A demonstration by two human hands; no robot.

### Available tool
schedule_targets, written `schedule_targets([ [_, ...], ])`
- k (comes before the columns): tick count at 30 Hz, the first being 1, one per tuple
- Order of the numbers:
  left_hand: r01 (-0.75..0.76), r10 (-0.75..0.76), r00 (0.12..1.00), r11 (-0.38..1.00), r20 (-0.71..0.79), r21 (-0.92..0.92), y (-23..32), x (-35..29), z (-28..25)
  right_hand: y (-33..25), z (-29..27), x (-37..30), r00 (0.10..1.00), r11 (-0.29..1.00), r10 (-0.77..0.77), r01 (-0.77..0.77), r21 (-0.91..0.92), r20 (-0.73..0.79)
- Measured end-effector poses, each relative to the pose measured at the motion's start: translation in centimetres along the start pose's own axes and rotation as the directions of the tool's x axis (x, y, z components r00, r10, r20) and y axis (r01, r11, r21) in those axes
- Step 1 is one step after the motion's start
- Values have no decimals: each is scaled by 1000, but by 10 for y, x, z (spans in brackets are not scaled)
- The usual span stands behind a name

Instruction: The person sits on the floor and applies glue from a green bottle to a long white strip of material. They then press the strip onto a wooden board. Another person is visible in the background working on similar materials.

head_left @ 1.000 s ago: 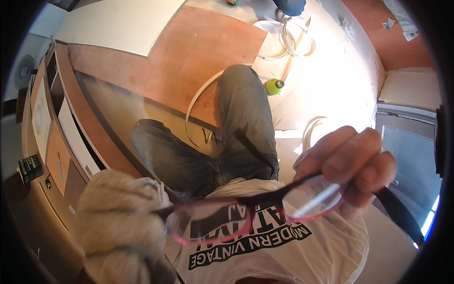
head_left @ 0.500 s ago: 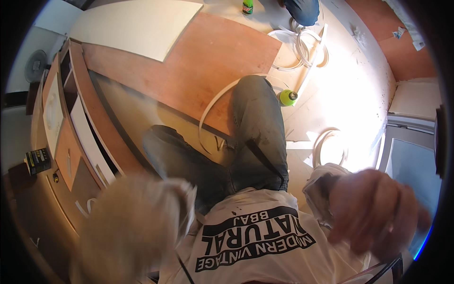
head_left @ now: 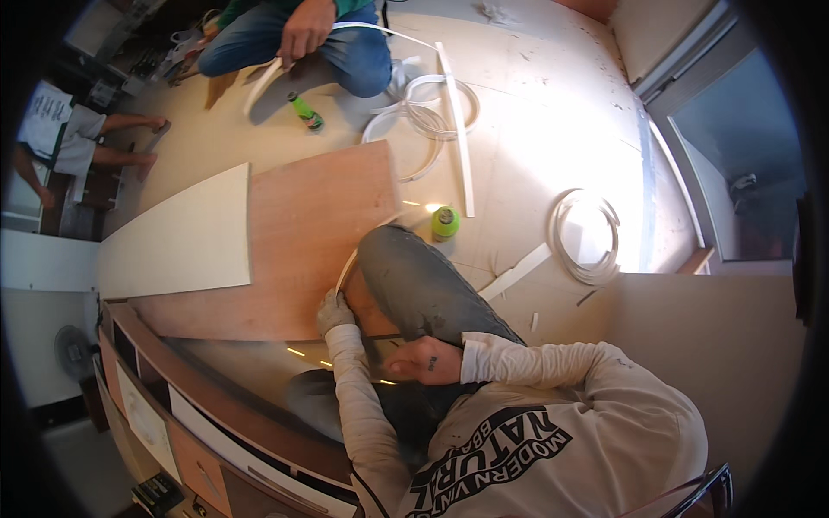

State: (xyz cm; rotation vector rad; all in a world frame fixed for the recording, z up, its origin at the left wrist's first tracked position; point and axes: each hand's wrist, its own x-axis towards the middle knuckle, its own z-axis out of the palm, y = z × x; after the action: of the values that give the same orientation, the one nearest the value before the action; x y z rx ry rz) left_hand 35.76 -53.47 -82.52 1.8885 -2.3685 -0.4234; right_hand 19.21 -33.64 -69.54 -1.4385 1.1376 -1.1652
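My left hand (head_left: 332,314), in a pale glove, is closed round the lower end of a thin light-coloured edging strip (head_left: 347,267). The strip bends up along the left side of my raised knee (head_left: 406,268), over a reddish-brown wood panel (head_left: 302,216). My right hand (head_left: 427,360) is bare and curled in front of my lap, close to my thigh. Its fingers are partly turned away, so what they hold, if anything, is hidden. Just beyond my knee stands a bright green bottle (head_left: 446,224).
A white board (head_left: 181,237) overlaps the panel's left part. Coiled white strips (head_left: 432,108) and another coil (head_left: 585,237) lie on the floor. A co-worker's hand (head_left: 306,30) holds a white strip near a green bottle (head_left: 305,112). A long cabinet frame (head_left: 224,414) runs along the lower left.
My view has swung, bringing the co-worker into sight. Both hands have come in from the sides toward my lap and knee; the left now grips the edging strip.
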Motion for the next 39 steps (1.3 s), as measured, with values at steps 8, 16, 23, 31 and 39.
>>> schedule_targets([
  [8,435,-368,887,465,279,-771,20,20,-150,-24,-25,63,998,997,62,-64,-41,-29],
  [16,213,-174,963,11,208,-977,47,-12,-224,-40,-4,113,989,992,119,-123,34,88],
  [23,273,63,955,-562,289,-781,24,-24,-180,-44,21,108,884,843,316,-428,326,344],
  [31,351,-132,873,-500,470,-792,11,-48,-173,-61,-6,87,863,865,262,-408,293,431],
  [39,-73,-324,913,-727,247,-683,-46,-27,-176,-73,-34,67,784,837,299,-489,245,544],
])
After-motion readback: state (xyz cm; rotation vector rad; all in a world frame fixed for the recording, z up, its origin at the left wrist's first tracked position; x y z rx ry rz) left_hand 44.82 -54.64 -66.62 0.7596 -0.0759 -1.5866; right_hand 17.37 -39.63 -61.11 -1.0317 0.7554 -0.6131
